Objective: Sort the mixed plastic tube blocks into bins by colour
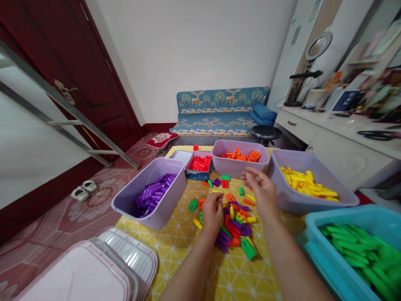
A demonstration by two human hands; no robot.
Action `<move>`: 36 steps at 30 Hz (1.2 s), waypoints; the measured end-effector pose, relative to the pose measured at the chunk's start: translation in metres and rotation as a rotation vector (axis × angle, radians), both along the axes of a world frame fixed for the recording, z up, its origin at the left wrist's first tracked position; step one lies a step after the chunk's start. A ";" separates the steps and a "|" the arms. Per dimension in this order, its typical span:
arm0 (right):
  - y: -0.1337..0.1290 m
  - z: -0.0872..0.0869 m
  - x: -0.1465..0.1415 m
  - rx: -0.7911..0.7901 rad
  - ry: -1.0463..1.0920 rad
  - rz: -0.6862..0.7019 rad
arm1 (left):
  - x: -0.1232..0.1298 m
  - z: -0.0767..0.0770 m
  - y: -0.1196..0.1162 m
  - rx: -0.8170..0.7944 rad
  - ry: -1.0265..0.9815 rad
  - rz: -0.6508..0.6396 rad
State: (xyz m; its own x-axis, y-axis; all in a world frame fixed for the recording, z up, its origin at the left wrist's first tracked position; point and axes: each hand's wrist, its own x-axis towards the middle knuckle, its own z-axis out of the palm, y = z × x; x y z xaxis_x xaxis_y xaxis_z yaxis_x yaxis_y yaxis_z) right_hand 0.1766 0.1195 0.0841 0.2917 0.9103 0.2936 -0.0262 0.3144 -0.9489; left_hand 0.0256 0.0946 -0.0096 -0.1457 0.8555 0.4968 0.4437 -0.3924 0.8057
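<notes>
A mixed pile of colored plastic pieces (233, 223) lies on the yellow patterned tablecloth (175, 246). My left hand (213, 211) is at the pile's left edge, its fingers curled; what they hold, if anything, is hidden. To the right and farther forward, my right hand (259, 186) is raised before the orange pieces' bin (225, 167), fingers apart and nothing visible in them. Purple pieces (155, 192) fill part of a lilac bin on the left. Red pieces (200, 163) sit in a small box. Yellow pieces (308, 184) lie in the right lilac bin, green ones (360, 251) in a turquoise bin.
Stacked lids (125, 255) lie at the lower left. One red piece (196, 147) rests near the table's far edge. Beyond the table stand a blue sofa (216, 121) and a black round stool (265, 132). A metal ladder (67, 104) leans at the left.
</notes>
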 end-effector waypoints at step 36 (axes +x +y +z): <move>-0.034 -0.099 -0.003 0.077 -0.424 0.174 | 0.005 0.000 -0.001 -0.155 0.324 -0.169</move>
State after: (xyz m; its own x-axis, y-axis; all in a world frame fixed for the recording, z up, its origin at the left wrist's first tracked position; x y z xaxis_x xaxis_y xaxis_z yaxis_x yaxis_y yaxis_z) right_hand 0.1736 0.0853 -0.0146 -0.0243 0.9058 0.4230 0.3006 0.4101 -0.8611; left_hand 0.0310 0.0937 -0.0093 0.1472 0.9225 0.3569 0.6243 -0.3666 0.6898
